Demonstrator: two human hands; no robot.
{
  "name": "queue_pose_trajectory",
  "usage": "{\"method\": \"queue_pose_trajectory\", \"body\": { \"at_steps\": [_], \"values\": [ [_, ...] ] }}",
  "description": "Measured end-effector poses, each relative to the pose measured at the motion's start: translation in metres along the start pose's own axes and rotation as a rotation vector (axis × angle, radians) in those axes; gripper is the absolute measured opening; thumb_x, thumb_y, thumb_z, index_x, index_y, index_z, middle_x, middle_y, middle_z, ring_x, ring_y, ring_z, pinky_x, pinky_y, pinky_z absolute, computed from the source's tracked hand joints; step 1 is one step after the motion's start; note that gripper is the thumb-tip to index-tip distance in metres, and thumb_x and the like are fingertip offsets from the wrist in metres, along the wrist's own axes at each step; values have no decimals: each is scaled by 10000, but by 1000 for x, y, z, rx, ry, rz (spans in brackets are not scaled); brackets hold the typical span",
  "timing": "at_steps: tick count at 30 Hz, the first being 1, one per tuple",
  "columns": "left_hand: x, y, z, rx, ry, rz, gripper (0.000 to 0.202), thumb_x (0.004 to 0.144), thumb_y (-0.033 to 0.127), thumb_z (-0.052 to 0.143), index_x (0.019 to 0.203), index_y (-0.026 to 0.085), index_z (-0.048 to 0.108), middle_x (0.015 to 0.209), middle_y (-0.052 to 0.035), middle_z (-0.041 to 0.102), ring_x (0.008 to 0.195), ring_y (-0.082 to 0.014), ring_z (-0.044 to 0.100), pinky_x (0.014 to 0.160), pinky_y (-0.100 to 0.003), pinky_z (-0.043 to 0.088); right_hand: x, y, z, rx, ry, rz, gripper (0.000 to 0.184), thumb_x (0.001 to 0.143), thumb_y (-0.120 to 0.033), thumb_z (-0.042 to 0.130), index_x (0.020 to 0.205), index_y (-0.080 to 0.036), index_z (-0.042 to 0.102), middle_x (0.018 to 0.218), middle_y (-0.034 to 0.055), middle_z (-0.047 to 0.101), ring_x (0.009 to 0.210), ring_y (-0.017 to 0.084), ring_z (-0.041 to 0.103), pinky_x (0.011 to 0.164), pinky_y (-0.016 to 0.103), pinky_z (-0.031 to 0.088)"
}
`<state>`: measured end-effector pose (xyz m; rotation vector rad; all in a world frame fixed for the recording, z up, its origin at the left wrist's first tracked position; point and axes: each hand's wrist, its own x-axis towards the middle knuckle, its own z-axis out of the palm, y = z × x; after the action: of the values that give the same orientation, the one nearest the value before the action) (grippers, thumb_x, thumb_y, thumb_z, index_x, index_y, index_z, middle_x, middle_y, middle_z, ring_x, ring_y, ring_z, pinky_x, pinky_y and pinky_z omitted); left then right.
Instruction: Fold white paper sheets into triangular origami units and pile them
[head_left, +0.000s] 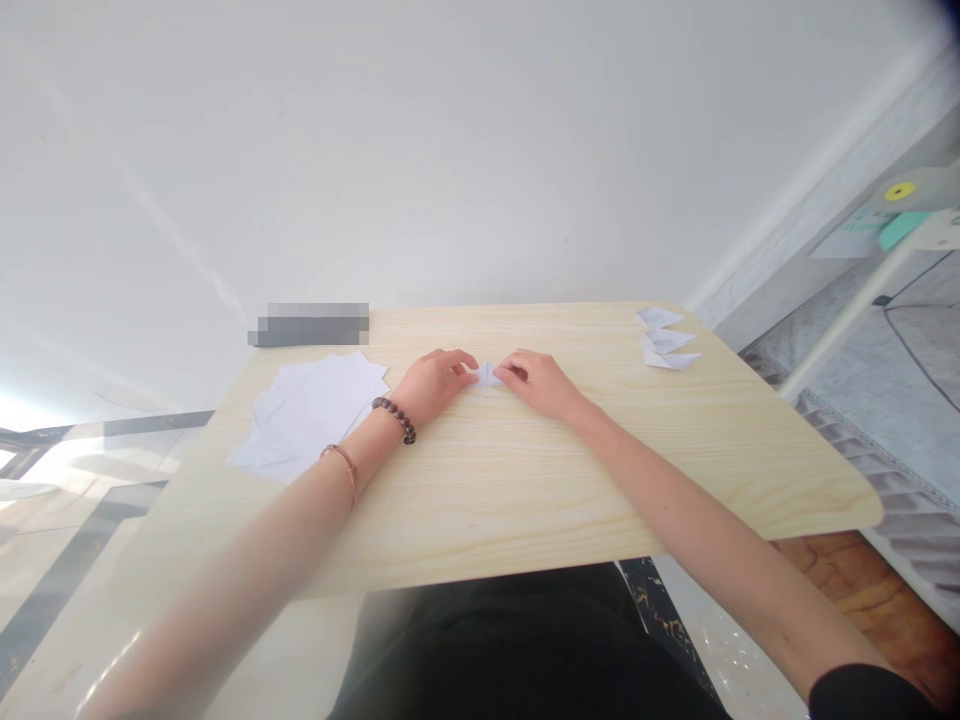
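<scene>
A small folded piece of white paper (488,376) lies on the light wooden table (525,480), near its far middle. My left hand (435,383) pinches its left side with curled fingers. My right hand (536,382) pinches its right side the same way. Both hands rest on the tabletop. The left wrist carries a dark bead bracelet and a thin metal bangle.
A loose stack of white paper sheets (311,413) lies to the left of my hands. Three folded white paper pieces (666,340) sit at the far right corner. A white wall rises behind the table. A white shelf frame (847,320) stands to the right.
</scene>
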<state>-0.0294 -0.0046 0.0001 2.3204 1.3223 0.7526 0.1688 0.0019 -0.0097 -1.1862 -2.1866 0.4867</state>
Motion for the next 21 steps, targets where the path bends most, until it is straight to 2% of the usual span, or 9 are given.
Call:
{"method": "queue_pose_trajectory", "body": {
  "at_steps": [6, 11, 17, 21],
  "values": [
    [0, 2, 0, -63, -7, -2, 277, 798, 325, 440, 1033, 240, 559, 739, 1, 597, 769, -166, 537, 760, -291, 389, 2, 0, 4, -18, 24, 41, 190, 800, -292, 447, 735, -168, 575, 683, 10, 560, 606, 108, 463, 600, 238, 342],
    [0, 3, -1, -58, -25, -32, 296, 780, 320, 452, 1033, 224, 571, 714, -1, 591, 699, -159, 525, 741, -294, 394, 3, 1, 6, -50, 21, 68, 172, 796, -292, 457, 757, -173, 575, 715, 15, 581, 625, 114, 471, 615, 245, 338],
    [1, 0, 1, -43, -6, 14, 274, 781, 293, 453, 1009, 195, 569, 809, -21, 612, 847, -188, 506, 794, -311, 385, 3, 0, 7, -74, 24, 66, 149, 796, -279, 466, 791, -183, 580, 703, 11, 567, 656, 117, 481, 630, 240, 341],
    [1, -2, 2, -39, -27, 16, 281, 790, 258, 440, 1049, 209, 539, 846, -12, 601, 872, -181, 502, 808, -315, 389, 2, -1, 7, -83, 42, 65, 148, 794, -282, 475, 788, -186, 588, 715, 11, 557, 661, 113, 484, 629, 233, 347]
  ]
}}
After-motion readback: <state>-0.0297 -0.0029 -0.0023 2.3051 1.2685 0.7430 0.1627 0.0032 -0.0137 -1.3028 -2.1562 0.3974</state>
